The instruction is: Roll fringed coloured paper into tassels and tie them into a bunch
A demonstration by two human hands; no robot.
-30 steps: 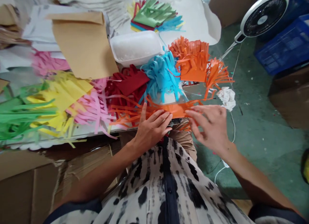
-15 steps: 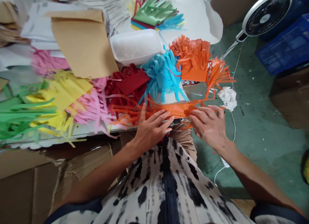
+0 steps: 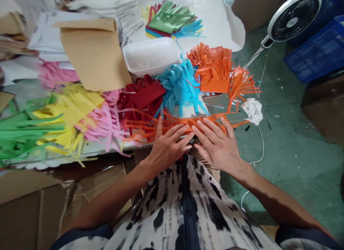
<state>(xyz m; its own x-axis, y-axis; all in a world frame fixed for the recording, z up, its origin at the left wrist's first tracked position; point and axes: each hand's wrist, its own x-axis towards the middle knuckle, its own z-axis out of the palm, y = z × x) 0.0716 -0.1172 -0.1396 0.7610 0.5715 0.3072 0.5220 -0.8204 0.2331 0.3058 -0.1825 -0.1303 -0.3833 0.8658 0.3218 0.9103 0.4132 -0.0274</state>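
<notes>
A fringed strip of orange tissue paper [image 3: 190, 123] lies along the table's front edge, its cut ends fanning out to both sides. My left hand [image 3: 168, 142] rests on it with fingers spread. Beside it, my right hand [image 3: 219, 144] is laid flat on the strip too, fingers apart, the two hands' fingertips nearly meeting. Just beyond are a blue fringed paper bundle [image 3: 180, 83], a dark red fringed bundle [image 3: 145, 94] and an orange fringed stack [image 3: 215, 72]. A smaller orange tassel bunch [image 3: 242, 83] hangs over at the table's right corner.
Yellow [image 3: 72, 103], pink and green [image 3: 24, 131] fringed papers cover the table's left. Behind them sit a brown paper envelope [image 3: 94, 56], a white plastic tub [image 3: 152, 56] and another stack of coloured fringes [image 3: 172, 20]. A fan [image 3: 292, 22] and blue crate [image 3: 317, 52] stand at right.
My right hand has moved left along the orange strip, closer to my left hand, and its bent fingers have flattened out. The left hand has stayed almost in place.
</notes>
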